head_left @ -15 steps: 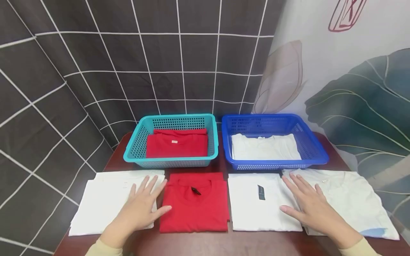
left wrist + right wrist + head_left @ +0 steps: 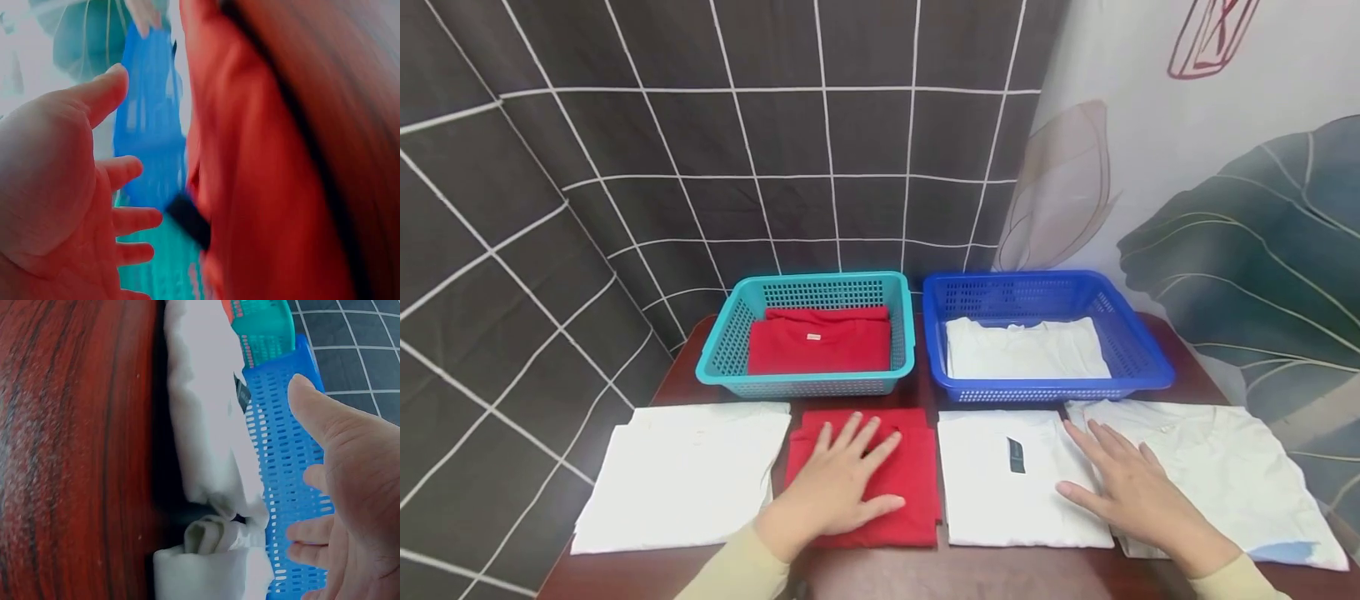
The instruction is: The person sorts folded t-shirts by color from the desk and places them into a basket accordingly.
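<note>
My left hand (image 2: 835, 483), fingers spread and nearly straight, hovers over a folded red T-shirt (image 2: 919, 471) in the middle of the table. In the left wrist view a gap shows between the palm and the red cloth, with a dark neck label (image 2: 189, 222) beyond. My right hand (image 2: 1131, 487) is held with loose, straight fingers above the border of two folded white shirts. One is a white T-shirt with a dark label (image 2: 981, 492); the other, a white shirt with a blue patch (image 2: 1232, 475), lies at far right. Neither hand holds anything.
Another folded white shirt (image 2: 677, 479) lies at the left. Behind the row stand a teal basket (image 2: 805, 387) containing red folded clothes (image 2: 827, 354) and a blue basket (image 2: 1052, 387) containing a white folded garment (image 2: 1026, 350). A dark grid-patterned curtain (image 2: 872, 133) hangs behind the table.
My left hand has moved right, from the edge of the leftmost white shirt to above the red T-shirt. My right hand stays almost in place. The view has shifted slightly.
</note>
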`<move>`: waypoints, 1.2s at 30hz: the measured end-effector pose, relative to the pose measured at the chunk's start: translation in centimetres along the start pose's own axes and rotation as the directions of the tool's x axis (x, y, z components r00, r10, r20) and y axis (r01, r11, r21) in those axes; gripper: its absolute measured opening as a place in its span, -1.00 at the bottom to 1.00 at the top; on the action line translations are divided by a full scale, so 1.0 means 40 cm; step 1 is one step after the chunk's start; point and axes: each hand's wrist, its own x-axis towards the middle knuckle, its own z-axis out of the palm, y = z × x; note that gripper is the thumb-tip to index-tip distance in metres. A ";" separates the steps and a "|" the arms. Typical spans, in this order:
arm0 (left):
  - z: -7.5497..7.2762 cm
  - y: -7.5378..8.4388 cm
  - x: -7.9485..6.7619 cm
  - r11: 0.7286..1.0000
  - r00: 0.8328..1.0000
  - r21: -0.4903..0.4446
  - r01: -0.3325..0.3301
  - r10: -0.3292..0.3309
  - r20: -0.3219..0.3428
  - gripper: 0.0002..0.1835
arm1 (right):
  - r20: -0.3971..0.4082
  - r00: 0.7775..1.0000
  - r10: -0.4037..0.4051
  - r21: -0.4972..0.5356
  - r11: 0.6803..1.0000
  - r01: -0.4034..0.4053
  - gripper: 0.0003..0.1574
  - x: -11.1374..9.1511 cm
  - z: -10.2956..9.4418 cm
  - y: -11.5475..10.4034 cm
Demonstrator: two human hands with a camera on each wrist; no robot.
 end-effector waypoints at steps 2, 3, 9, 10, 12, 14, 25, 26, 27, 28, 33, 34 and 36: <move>0.010 0.034 0.025 0.999 0.999 -0.007 -0.034 0.034 0.034 -0.09 | 0.018 1.000 0.012 -0.010 1.000 -0.012 0.10 0.001 0.004 0.005; 0.016 0.051 0.037 0.999 0.997 -0.004 -0.054 0.054 0.046 -0.11 | 0.023 1.000 0.016 -0.009 1.000 -0.015 0.08 0.000 0.006 0.006; 0.051 0.135 0.094 0.989 0.981 0.016 -0.150 0.147 0.125 -0.19 | 0.065 0.997 0.029 0.023 0.999 -0.031 0.00 -0.005 0.026 0.008; 0.056 0.144 0.101 0.987 0.979 0.025 -0.157 0.152 0.137 -0.20 | 0.073 0.997 0.031 0.028 0.999 -0.033 -0.01 -0.006 0.029 0.008; 0.066 0.159 0.113 0.987 0.978 0.047 -0.156 0.147 0.144 -0.21 | 0.086 0.996 0.032 0.033 0.999 -0.035 -0.02 -0.007 0.034 0.006; 0.071 0.173 0.123 0.989 0.983 0.068 -0.131 0.121 0.137 -0.21 | 0.082 0.996 0.020 0.037 0.999 -0.023 -0.05 -0.006 0.037 0.006; 0.067 0.234 0.164 0.992 0.993 -0.097 0.076 -0.067 0.093 -0.23 | 0.067 0.998 0.005 0.197 0.980 -0.018 -0.23 0.023 0.044 -0.017; 0.066 0.235 0.167 0.985 0.993 -0.147 0.089 -0.077 0.086 -0.25 | 0.055 0.998 0.015 0.229 0.973 -0.027 -0.26 0.026 0.045 -0.019; 0.064 0.235 0.171 0.975 0.993 -0.200 0.099 -0.084 0.080 -0.26 | 0.041 0.999 0.024 0.265 0.964 -0.034 -0.29 0.030 0.045 -0.020; 0.063 0.235 0.175 0.958 0.993 -0.264 0.109 -0.093 0.073 -0.28 | 0.032 0.999 0.025 0.307 0.951 -0.034 -0.32 0.034 0.045 -0.019; 0.068 0.233 0.192 0.715 0.975 -0.665 0.217 -0.198 0.105 -0.42 | 0.157 0.980 0.121 0.532 0.826 -0.187 -0.27 0.055 0.042 -0.016; 0.069 0.234 0.194 0.634 0.968 -0.736 0.236 -0.221 0.119 -0.44 | 0.204 0.969 0.143 0.567 0.789 -0.236 -0.23 0.059 0.042 -0.015; 0.073 0.238 0.197 0.481 0.952 -0.835 0.269 -0.265 0.154 -0.48 | 0.275 0.945 0.177 0.617 0.721 -0.315 -0.18 0.063 0.043 -0.014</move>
